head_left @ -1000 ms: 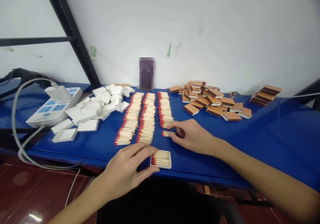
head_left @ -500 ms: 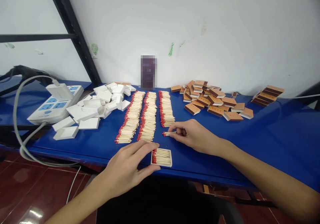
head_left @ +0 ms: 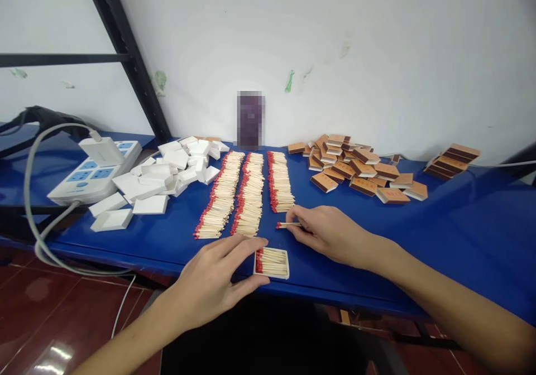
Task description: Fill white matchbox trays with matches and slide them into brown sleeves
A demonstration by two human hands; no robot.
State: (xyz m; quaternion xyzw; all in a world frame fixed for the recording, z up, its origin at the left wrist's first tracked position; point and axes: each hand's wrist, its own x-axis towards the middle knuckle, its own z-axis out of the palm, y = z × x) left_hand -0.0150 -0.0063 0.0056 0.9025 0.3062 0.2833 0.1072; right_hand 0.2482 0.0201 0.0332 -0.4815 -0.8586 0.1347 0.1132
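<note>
Small tray of matches and a pinched bundle, set near the three match rows

A white open tray [head_left: 271,263], filled with red-tipped matches laid flat with heads to the left, is set at the table edge just below the match rows [head_left: 249,194]. A few matches [head_left: 287,225] are held level, heads leftward, just under the rightmost row's near end.
</note>
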